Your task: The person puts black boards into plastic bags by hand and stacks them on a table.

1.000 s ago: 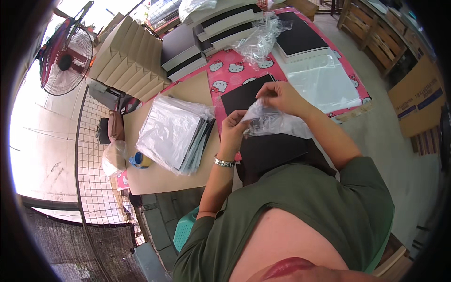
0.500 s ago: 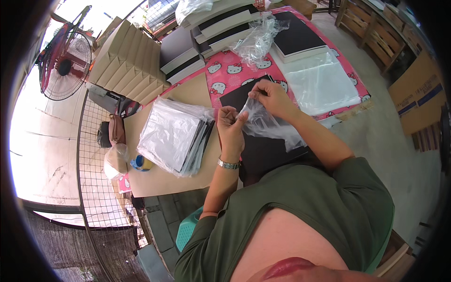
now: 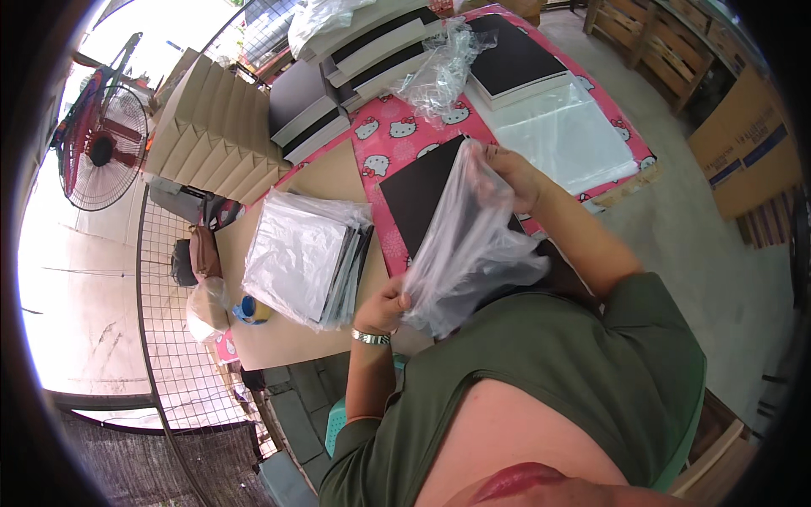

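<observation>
A clear plastic bag (image 3: 469,245) is stretched between both hands above the table. My left hand (image 3: 387,302) pinches its near lower corner and my right hand (image 3: 511,173) grips its far upper edge. Beneath the bag lies a flat black book (image 3: 422,190) on a pink patterned cloth (image 3: 397,139). To the left of my left hand sits a stack of bagged books (image 3: 304,253) on the bare wooden table (image 3: 291,338).
Flat clear bags (image 3: 562,139) and a stack of black books (image 3: 515,63) lie beyond my right hand. Crumpled plastic (image 3: 435,76), more book stacks (image 3: 355,68), folded cardboard boxes (image 3: 215,127), a standing fan (image 3: 101,148), a wire mesh panel (image 3: 182,372) and cartons (image 3: 748,148) surround the table.
The hands have drawn apart, left hand toward me and right hand away, pulling the bag out long over the black book.
</observation>
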`<state>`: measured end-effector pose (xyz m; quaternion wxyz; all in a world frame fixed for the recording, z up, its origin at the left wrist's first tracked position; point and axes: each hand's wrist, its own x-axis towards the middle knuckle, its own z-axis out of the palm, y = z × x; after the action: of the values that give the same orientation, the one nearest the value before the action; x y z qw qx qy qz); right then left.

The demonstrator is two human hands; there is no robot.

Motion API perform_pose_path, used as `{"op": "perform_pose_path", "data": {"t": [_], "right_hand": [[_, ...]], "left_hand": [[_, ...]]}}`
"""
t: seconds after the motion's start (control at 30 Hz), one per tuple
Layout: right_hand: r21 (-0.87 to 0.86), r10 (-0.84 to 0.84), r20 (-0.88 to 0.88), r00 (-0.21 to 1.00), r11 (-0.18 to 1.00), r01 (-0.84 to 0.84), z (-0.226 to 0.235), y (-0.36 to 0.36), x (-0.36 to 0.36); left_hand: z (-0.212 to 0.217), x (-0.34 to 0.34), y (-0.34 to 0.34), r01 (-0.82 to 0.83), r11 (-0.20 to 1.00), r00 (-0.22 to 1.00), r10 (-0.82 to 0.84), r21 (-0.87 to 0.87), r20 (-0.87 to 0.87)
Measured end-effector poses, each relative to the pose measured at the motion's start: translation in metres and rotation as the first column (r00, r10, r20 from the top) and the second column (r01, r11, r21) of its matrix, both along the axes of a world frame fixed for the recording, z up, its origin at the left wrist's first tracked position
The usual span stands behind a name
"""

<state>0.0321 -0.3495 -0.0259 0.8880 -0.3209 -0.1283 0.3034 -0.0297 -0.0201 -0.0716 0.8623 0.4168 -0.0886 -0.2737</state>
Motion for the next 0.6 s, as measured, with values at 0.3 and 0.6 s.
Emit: {"op": "perform_pose_path", "data": {"t": [0.3, 0.6], "right_hand": [[0.040, -0.380, 0.061, 0.923, 0.925, 0.378, 0.014, -0.008, 0.016], [-0.734, 0.476, 0.418, 0.774, 0.679, -0.021, -0.013, -0.030, 0.037]], "left_hand": [[-0.001, 0.013, 0.003, 0.090, 0.899, 0.986, -0.141, 0.429, 0.090], [0.007, 0.058, 0.006, -0.202, 0.953, 0.979, 0.195, -0.228, -0.052]]}}
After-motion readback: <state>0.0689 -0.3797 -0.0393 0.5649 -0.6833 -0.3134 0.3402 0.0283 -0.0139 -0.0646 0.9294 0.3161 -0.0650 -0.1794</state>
